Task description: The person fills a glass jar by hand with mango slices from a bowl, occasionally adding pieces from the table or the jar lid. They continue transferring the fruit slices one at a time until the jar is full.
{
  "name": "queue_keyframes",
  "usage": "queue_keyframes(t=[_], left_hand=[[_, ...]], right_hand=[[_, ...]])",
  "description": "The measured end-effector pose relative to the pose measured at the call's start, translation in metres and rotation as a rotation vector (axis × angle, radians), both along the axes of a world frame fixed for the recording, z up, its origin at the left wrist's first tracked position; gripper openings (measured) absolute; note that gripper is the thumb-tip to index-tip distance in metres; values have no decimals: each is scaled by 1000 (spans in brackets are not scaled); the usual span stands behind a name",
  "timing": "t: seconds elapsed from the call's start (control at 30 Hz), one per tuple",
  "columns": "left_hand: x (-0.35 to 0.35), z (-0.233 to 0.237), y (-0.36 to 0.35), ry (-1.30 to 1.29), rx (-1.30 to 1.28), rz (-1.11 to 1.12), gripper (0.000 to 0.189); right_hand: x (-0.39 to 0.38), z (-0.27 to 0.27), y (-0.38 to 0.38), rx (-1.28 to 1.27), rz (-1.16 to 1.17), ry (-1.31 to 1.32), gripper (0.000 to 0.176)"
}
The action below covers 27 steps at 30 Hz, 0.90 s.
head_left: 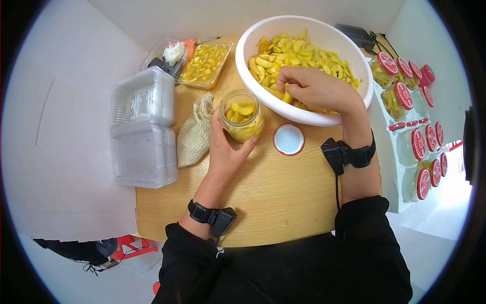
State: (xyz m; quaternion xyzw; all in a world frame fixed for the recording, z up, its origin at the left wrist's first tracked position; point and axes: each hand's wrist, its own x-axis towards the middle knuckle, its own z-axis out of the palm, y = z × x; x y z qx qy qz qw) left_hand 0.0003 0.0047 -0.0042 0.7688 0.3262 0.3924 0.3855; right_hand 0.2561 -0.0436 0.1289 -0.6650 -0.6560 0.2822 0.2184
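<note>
My left hand is wrapped round a glass jar, which stands open on the table, partly filled with yellow fruit slices. Over the near side of a large white basin, my right hand has its fingers pinched together on a yellow fruit slice. The basin holds a heap of similar yellow-green slices. Between jar and basin lies a round lid with a red rim, its white inside facing up.
Left of the jar are a patterned cloth and stacked clear plastic containers. Behind them sits a clear tray of yellow pieces in liquid. A white rack on the right carries several red-lidded jars, some filled.
</note>
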Motion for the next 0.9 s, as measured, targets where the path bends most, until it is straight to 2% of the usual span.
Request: queue_keyframes(t=[0.3, 0.43, 0.53, 0.63, 0.8, 0.9], left_hand=[[0, 2, 0, -14, -15, -6, 94], [1, 5, -2, -10, -10, 1, 98], [5, 10, -9, -120, -135, 24, 104], [0, 11, -8, 89, 58, 124, 110], [-2, 8, -5, -2, 30, 62, 109], [-3, 3, -3, -78, -6, -1, 107]], right_hand=[[7, -9, -2, 48, 41, 14, 25], [3, -4, -1, 77, -68, 72, 21], [4, -5, 3, 140, -124, 99, 15], [7, -10, 6, 205, -161, 124, 15], [5, -4, 7, 285, -178, 170, 14], [2, -2, 10, 384, -76, 322, 14]])
